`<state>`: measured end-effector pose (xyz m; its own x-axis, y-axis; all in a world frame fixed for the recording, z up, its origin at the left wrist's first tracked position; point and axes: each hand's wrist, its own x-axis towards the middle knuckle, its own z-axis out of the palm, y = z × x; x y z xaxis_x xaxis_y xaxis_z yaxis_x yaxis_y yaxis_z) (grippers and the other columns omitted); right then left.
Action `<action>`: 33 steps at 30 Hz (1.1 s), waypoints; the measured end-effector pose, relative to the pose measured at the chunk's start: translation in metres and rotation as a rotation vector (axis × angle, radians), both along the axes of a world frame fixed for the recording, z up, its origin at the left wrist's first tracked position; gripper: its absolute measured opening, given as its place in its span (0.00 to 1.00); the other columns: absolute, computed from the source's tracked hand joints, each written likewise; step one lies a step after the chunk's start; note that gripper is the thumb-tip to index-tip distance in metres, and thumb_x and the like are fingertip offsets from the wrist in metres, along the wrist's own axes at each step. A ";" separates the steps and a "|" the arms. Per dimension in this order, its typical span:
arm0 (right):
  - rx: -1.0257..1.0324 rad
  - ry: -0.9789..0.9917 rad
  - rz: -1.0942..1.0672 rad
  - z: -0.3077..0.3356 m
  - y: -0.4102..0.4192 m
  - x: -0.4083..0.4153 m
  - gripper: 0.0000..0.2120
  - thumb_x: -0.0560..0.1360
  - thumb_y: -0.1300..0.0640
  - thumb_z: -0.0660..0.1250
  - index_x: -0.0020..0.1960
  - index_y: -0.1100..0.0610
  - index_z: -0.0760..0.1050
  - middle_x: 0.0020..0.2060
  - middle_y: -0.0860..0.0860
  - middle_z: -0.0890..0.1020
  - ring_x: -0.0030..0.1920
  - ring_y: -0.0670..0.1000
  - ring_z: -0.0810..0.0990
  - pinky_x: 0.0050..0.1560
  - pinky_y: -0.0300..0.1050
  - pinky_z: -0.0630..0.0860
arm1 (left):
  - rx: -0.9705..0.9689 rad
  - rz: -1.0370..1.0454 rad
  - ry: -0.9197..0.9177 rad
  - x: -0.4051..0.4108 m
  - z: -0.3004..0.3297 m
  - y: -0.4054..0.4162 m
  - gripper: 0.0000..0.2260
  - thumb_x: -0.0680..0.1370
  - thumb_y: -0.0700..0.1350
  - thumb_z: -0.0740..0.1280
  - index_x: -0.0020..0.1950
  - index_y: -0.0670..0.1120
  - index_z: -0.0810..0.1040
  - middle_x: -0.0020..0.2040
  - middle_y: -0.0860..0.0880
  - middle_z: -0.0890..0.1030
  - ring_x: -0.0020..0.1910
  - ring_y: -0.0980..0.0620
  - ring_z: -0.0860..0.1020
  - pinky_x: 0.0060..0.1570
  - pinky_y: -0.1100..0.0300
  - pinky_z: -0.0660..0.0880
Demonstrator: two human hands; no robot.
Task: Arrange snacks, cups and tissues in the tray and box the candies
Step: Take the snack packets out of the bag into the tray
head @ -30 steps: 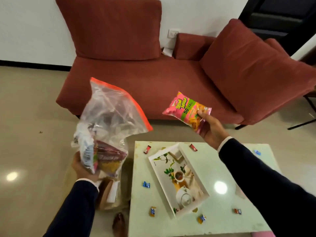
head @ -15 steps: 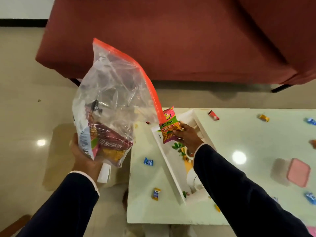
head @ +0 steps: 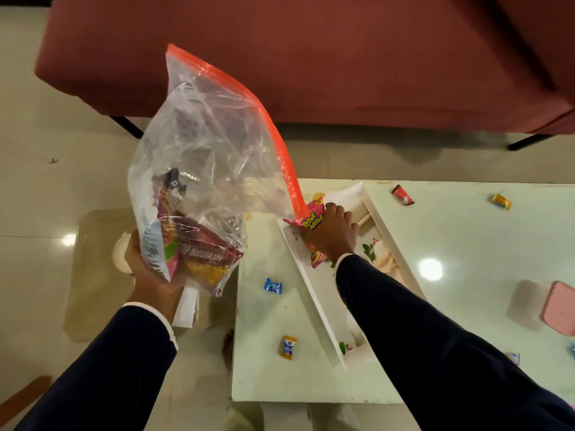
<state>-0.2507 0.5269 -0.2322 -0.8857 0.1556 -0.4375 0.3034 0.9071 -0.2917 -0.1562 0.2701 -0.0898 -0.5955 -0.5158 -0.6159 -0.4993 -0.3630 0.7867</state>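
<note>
My left hand (head: 146,269) grips the bottom of a clear zip bag (head: 202,157) with an orange seal, held up left of the table; snack packets (head: 202,256) lie inside it. My right hand (head: 333,231) holds a pink snack packet (head: 314,222) down inside the far left end of the white tray (head: 314,293), which lies slanted on the pale table (head: 466,237). Wrapped candies lie loose on the table: a blue candy (head: 272,286), a yellow candy (head: 288,347), a red candy (head: 402,194), a gold candy (head: 501,201). A box with a pink lid (head: 557,307) sits at the right.
A red sofa (head: 311,57) stands behind the table on a shiny tiled floor (head: 46,188). A paper bag (head: 186,307) rests on the floor under my left hand. My right sleeve covers the near half of the tray.
My right hand has come down from mid-air with the pink packet and now presses it into the tray's far end. My view has tilted down towards the table. The zip bag stays raised.
</note>
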 end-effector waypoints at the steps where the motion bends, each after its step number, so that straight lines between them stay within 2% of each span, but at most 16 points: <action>1: -0.036 0.003 -0.031 0.000 -0.004 -0.001 0.38 0.67 0.30 0.69 0.64 0.58 0.69 0.61 0.55 0.77 0.63 0.61 0.74 0.61 0.57 0.74 | 0.035 -0.022 -0.010 0.003 -0.002 -0.004 0.17 0.82 0.42 0.67 0.65 0.57 0.67 0.58 0.46 0.77 0.54 0.44 0.79 0.52 0.50 0.80; 4: -0.150 0.065 -0.138 0.007 -0.015 -0.005 0.32 0.68 0.39 0.73 0.62 0.57 0.69 0.59 0.55 0.78 0.61 0.60 0.74 0.57 0.57 0.76 | -0.020 -0.100 -0.071 0.011 -0.005 -0.014 0.39 0.71 0.50 0.74 0.78 0.54 0.61 0.67 0.39 0.74 0.64 0.37 0.76 0.63 0.41 0.75; 7: -0.228 0.210 -0.150 0.016 -0.025 -0.008 0.28 0.70 0.41 0.71 0.61 0.57 0.69 0.57 0.54 0.77 0.56 0.59 0.74 0.56 0.58 0.75 | 0.015 -0.063 -0.004 0.007 -0.007 -0.018 0.18 0.83 0.48 0.65 0.73 0.58 0.73 0.57 0.46 0.80 0.52 0.49 0.81 0.55 0.50 0.81; 10: -0.215 0.189 -0.106 0.016 -0.032 -0.012 0.29 0.72 0.40 0.69 0.64 0.58 0.68 0.59 0.55 0.76 0.59 0.59 0.73 0.60 0.60 0.73 | 0.031 -0.012 -0.055 0.005 -0.025 -0.026 0.29 0.83 0.35 0.63 0.81 0.50 0.57 0.73 0.40 0.71 0.69 0.40 0.74 0.64 0.57 0.76; 12: -0.218 0.147 -0.100 0.013 -0.030 -0.013 0.32 0.72 0.40 0.71 0.66 0.59 0.67 0.61 0.56 0.74 0.61 0.61 0.72 0.61 0.60 0.73 | 0.128 0.141 0.005 0.002 -0.024 -0.027 0.26 0.84 0.33 0.60 0.81 0.45 0.56 0.77 0.38 0.68 0.74 0.40 0.70 0.55 0.76 0.72; 14: -0.238 0.122 -0.115 0.009 -0.027 -0.012 0.36 0.69 0.40 0.73 0.69 0.58 0.66 0.62 0.56 0.73 0.63 0.60 0.71 0.63 0.59 0.72 | 0.118 0.145 -0.017 0.002 -0.023 -0.029 0.25 0.85 0.34 0.59 0.81 0.44 0.57 0.76 0.38 0.68 0.74 0.41 0.70 0.48 0.80 0.71; 16: -0.249 0.094 -0.086 0.006 -0.021 -0.010 0.41 0.67 0.39 0.75 0.71 0.58 0.64 0.64 0.56 0.72 0.65 0.60 0.70 0.65 0.57 0.69 | 0.090 0.154 -0.007 0.003 -0.026 -0.031 0.29 0.82 0.39 0.67 0.80 0.47 0.58 0.75 0.38 0.70 0.73 0.39 0.71 0.57 0.71 0.74; 17: -0.250 0.076 -0.055 0.005 -0.018 -0.008 0.43 0.67 0.38 0.76 0.72 0.58 0.64 0.65 0.57 0.71 0.66 0.61 0.69 0.66 0.56 0.68 | 0.080 0.050 0.013 0.004 -0.026 -0.033 0.35 0.77 0.49 0.74 0.79 0.48 0.60 0.74 0.37 0.71 0.72 0.36 0.72 0.65 0.58 0.76; 19: -0.257 0.032 -0.015 0.011 -0.014 -0.007 0.47 0.66 0.39 0.77 0.75 0.59 0.61 0.68 0.57 0.68 0.70 0.61 0.66 0.69 0.55 0.65 | -0.040 -0.159 0.022 0.006 -0.021 -0.029 0.57 0.60 0.72 0.78 0.79 0.45 0.61 0.71 0.33 0.71 0.68 0.29 0.73 0.66 0.33 0.73; 20: -0.278 0.024 -0.034 0.020 -0.012 -0.009 0.47 0.67 0.40 0.77 0.76 0.58 0.60 0.70 0.57 0.67 0.71 0.60 0.65 0.71 0.56 0.63 | -0.025 -0.166 0.008 0.008 -0.023 -0.029 0.60 0.56 0.75 0.76 0.79 0.46 0.61 0.71 0.32 0.72 0.68 0.27 0.73 0.64 0.29 0.73; 22: -0.409 0.119 -0.185 0.052 -0.005 -0.018 0.41 0.70 0.45 0.76 0.76 0.57 0.62 0.71 0.56 0.67 0.70 0.58 0.67 0.70 0.56 0.67 | -0.001 -0.155 -0.006 0.006 -0.027 -0.034 0.47 0.65 0.70 0.77 0.76 0.51 0.67 0.66 0.37 0.77 0.66 0.31 0.76 0.61 0.40 0.79; 24: -0.652 0.393 -0.293 0.106 0.003 -0.029 0.25 0.74 0.53 0.73 0.68 0.54 0.69 0.64 0.51 0.74 0.62 0.52 0.75 0.60 0.49 0.77 | 0.101 -0.053 -0.018 -0.004 -0.034 -0.043 0.43 0.62 0.68 0.79 0.73 0.53 0.74 0.59 0.45 0.80 0.61 0.38 0.79 0.58 0.48 0.80; 25: -0.742 0.518 -0.259 0.136 0.007 -0.033 0.17 0.75 0.55 0.71 0.63 0.52 0.73 0.58 0.48 0.78 0.56 0.47 0.78 0.53 0.44 0.78 | 0.256 0.013 -0.032 -0.008 -0.038 -0.044 0.43 0.60 0.69 0.79 0.70 0.51 0.78 0.57 0.45 0.81 0.59 0.40 0.80 0.59 0.46 0.79; 27: -0.807 0.594 -0.033 0.195 0.012 -0.033 0.08 0.76 0.57 0.68 0.54 0.49 0.78 0.49 0.42 0.82 0.48 0.42 0.81 0.47 0.34 0.77 | 0.342 0.014 0.006 -0.017 -0.036 -0.040 0.24 0.71 0.64 0.72 0.60 0.52 0.86 0.51 0.46 0.85 0.50 0.45 0.85 0.53 0.48 0.82; 29: -0.765 0.481 0.248 0.237 0.008 -0.026 0.07 0.77 0.58 0.69 0.52 0.49 0.82 0.48 0.43 0.81 0.47 0.45 0.81 0.46 0.33 0.77 | 0.294 -0.041 -0.001 -0.027 -0.030 -0.033 0.16 0.80 0.57 0.63 0.50 0.52 0.89 0.45 0.48 0.88 0.43 0.49 0.87 0.42 0.55 0.84; 33: -0.657 0.140 0.497 0.258 0.003 -0.020 0.12 0.74 0.56 0.74 0.58 0.50 0.82 0.53 0.45 0.80 0.50 0.46 0.81 0.49 0.39 0.79 | 0.422 -0.087 -0.003 -0.039 -0.017 -0.020 0.17 0.84 0.52 0.60 0.57 0.45 0.86 0.47 0.45 0.87 0.43 0.47 0.86 0.42 0.56 0.84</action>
